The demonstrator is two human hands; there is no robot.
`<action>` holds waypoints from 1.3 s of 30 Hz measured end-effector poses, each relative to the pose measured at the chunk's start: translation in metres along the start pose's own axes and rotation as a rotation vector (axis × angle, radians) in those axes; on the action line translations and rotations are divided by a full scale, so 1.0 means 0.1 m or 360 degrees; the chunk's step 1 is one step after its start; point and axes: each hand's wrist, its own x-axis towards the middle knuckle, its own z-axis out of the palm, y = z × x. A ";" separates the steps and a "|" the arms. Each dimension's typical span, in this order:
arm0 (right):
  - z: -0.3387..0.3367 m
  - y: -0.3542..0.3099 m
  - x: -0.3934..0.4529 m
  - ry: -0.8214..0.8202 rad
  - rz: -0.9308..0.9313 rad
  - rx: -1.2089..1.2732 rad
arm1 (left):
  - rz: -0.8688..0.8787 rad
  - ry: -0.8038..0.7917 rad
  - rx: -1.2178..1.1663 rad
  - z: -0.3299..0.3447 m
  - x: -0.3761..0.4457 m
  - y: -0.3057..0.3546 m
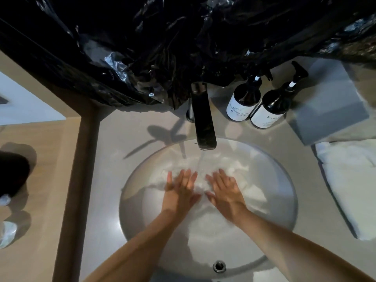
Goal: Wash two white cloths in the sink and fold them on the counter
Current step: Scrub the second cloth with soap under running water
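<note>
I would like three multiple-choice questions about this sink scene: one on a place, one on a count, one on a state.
1. Where is the folded white towel?
A. on the counter, right of the sink
B. inside the sink
C. over the faucet

2. How many pump bottles stand behind the sink?
A. one
B. two
C. four

3. The faucet is:
A. off
B. running
C. covered

Answers:
1 A, it lies beside the basin.
2 B, the two pump bottles stand side by side.
3 B, water falls before the flat left hand and right hand.

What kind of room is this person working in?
Probably a hotel or guest bathroom: a round sink set in a counter, a tap running over it, and two matching pump bottles standing beside it.
</note>
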 end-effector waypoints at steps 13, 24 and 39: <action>-0.06 0.10 0.54 0.0132 -0.0151 0.0123 | -0.0295 0.0307 -0.0855 0.11 0.41 -0.01; -0.08 0.28 0.07 -0.0018 -0.0264 -0.0105 | 0.0078 0.0021 -0.0138 0.05 0.00 -0.22; -1.68 0.40 -0.36 0.0422 -0.0040 0.1463 | 0.0075 0.0332 -0.1911 -1.05 -0.60 -0.23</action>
